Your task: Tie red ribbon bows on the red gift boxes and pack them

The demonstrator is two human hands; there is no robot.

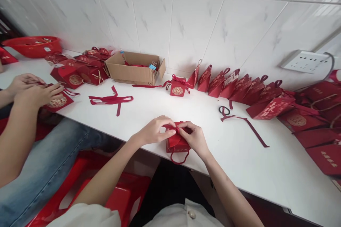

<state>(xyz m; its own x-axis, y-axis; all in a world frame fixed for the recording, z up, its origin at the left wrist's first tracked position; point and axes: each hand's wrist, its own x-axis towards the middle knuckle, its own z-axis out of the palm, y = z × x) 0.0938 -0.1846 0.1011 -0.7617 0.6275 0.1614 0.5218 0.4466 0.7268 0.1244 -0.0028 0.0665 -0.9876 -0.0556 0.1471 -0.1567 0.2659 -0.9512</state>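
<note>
At the table's front edge stands a small red gift box [179, 146] with a red cord handle hanging over its near side. A red ribbon [177, 129] is gathered on its top. My left hand [157, 130] pinches the ribbon from the left, thumb and forefinger together. From the right, my right hand [194, 137] pinches the same ribbon close to the knot. Both hands rest at the box, their fingertips nearly touching. The exact shape of the knot is partly hidden by the fingers.
Behind stands a finished-looking box with a bow [177, 88]. Loose ribbons [110, 100] lie left, another ribbon [250, 124] right by a black ring [224, 110]. A cardboard box [133, 69], rows of red boxes [234, 87] and a power strip [306, 61] line the wall. A co-worker's hands [37, 92] hold another box.
</note>
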